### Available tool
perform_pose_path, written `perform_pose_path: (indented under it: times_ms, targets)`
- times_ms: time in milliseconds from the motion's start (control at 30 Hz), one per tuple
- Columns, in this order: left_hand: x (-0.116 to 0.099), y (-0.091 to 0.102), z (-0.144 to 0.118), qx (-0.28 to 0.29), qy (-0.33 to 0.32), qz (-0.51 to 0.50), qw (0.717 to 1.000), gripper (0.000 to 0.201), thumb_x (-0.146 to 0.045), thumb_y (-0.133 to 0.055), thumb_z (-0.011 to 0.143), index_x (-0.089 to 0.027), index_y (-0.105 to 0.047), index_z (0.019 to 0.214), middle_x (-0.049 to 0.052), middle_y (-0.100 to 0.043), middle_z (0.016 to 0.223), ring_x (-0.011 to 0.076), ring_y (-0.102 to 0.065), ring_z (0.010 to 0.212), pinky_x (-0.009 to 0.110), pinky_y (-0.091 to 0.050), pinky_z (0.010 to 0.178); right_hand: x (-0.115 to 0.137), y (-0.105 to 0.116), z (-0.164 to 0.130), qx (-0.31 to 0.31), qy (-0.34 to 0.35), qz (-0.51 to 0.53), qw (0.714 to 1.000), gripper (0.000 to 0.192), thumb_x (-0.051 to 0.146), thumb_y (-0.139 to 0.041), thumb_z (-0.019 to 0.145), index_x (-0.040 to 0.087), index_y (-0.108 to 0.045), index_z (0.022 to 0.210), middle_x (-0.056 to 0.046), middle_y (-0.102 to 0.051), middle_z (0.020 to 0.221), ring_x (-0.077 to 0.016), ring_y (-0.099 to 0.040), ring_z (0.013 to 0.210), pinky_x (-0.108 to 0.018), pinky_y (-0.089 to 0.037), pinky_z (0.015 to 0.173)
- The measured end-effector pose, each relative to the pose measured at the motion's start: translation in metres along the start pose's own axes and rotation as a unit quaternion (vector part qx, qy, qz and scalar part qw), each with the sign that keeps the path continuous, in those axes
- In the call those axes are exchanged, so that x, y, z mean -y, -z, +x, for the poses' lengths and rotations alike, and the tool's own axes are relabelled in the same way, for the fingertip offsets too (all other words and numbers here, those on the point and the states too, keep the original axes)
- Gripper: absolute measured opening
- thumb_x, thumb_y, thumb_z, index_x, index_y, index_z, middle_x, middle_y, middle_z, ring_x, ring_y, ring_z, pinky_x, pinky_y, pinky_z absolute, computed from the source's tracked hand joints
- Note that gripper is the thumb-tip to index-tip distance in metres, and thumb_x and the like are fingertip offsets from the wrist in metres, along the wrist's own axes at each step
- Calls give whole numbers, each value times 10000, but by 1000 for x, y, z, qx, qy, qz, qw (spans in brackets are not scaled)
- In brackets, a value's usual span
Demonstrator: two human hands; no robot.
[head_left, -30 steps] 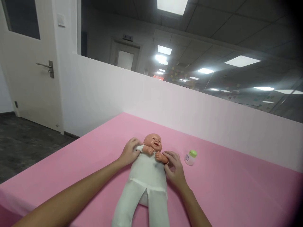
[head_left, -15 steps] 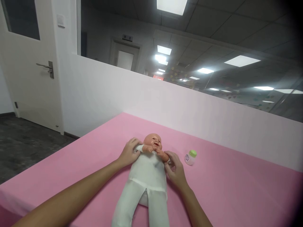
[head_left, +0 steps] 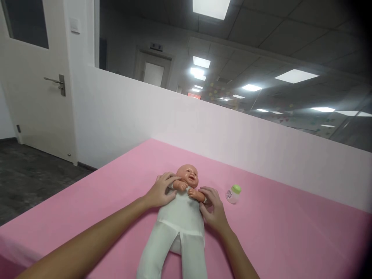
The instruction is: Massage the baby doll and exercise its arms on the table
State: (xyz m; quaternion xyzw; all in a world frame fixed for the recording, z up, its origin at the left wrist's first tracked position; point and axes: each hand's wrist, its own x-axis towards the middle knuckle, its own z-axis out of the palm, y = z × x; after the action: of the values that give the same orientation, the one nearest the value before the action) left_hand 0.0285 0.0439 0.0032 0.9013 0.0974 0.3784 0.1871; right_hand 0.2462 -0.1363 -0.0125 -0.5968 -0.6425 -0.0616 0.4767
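Left hand [head_left: 160,192] fingers now curled further over shoulder of plastic baby doll in white romper [head_left: 181,217]; right hand [head_left: 213,207] gripping doll's other arm, nudged inward; both hands now closing on torso; small green-capped bottle [head_left: 233,193] unmoved on pink bench [head_left: 285,232]

Both bare forearms reach forward, converging. The left hand [head_left: 161,190] lies palm down, fingers [head_left: 170,179] spread and curled loosely inward. The right hand [head_left: 213,207] also rests palm down, wrist straight, its fingers [head_left: 207,190] bent toward the left.
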Motion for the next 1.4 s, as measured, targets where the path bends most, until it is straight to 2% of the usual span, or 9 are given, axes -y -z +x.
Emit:
perform_pose_path:
  times_ms: [200, 367, 467, 633, 833, 1000, 1100, 1200, 1400]
  targets:
    - [-1, -2, 3, -35, 5, -17, 999, 504, -270, -629, 943, -303, -540, 1438, 70, -629, 1341, 277, -581, 1229, 443, -424, 1069, 4, -1, -1, -16, -17, -3, 1000, 322, 168, -614, 834, 270, -625, 1139, -73, -635, 1149, -291, -571, 1108, -469, -500, 947]
    - [-5, 3, 7, -78, 50, -97, 991, 380, -380, -685, 934, -258, -636, 1291, 56, -705, 1243, 239, -670, 1098, 350, -528, 935, 2, -1, -2, -53, -42, 19, 998, 329, 218, -606, 865, 267, -612, 1190, -78, -639, 1130, -279, -600, 1039, -442, -529, 874]
    - [-3, 6, 7, -39, 19, -125, 991, 354, -316, -728, 881, -258, -693, 1229, 57, -710, 1226, 251, -667, 1123, 356, -524, 975, 1, -1, -1, -23, -15, 10, 1000, 356, 156, -580, 838, 273, -635, 1169, -73, -641, 1155, -285, -582, 1101, -455, -513, 936]
    - [5, 6, 5, 19, -8, -174, 985, 582, -68, -618, 759, -250, -671, 1309, 69, -662, 1286, 264, -630, 1207, 370, -509, 1025, 0, -2, 0, -6, -6, 17, 1000, 435, 87, -535, 805, 272, -636, 1186, -80, -619, 1214, -289, -558, 1172, -476, -491, 1005]
    - [7, 4, 4, -3, 9, -132, 991, 666, -14, -497, 749, -283, -657, 1337, 38, -677, 1265, 222, -646, 1146, 319, -523, 946, 2, 1, 0, -24, -38, 19, 999, 393, 133, -548, 855, 273, -621, 1215, -84, -627, 1211, -280, -581, 1140, -449, -534, 938]
    - [9, 6, 5, -18, 53, -132, 990, 634, -44, -530, 768, -267, -617, 1355, 16, -709, 1268, 206, -682, 1045, 296, -523, 881, -5, 3, -1, -7, -32, 3, 999, 528, 75, -546, 776, 275, -615, 1260, -82, -607, 1292, -279, -566, 1222, -444, -524, 995]
    - [11, 7, 5, -3, 51, -127, 991, 588, -20, -520, 728, -249, -672, 1248, 2, -744, 1138, 193, -687, 956, 278, -512, 826, -6, 4, -1, -9, -50, 13, 999, 469, 100, -558, 810, 269, -619, 1243, -79, -636, 1260, -270, -601, 1173, -422, -538, 954]
    - [15, 8, 5, -2, 33, -117, 993, 574, -9, -517, 707, -236, -707, 1198, 15, -736, 1123, 195, -677, 961, 273, -504, 818, -4, 6, -1, -13, -72, 30, 997, 369, 146, -567, 860, 265, -633, 1203, -69, -666, 1207, -257, -630, 1102, -402, -542, 921]
    - [24, 7, 1, 2, 22, -68, 997, 600, -98, -525, 860, -309, -618, 1413, 30, -703, 1141, 182, -655, 921, 289, -503, 835, -14, 6, -2, -36, -82, 39, 995, 418, 126, -534, 842, 260, -650, 1220, -76, -672, 1237, -271, -620, 1154, -430, -538, 958]
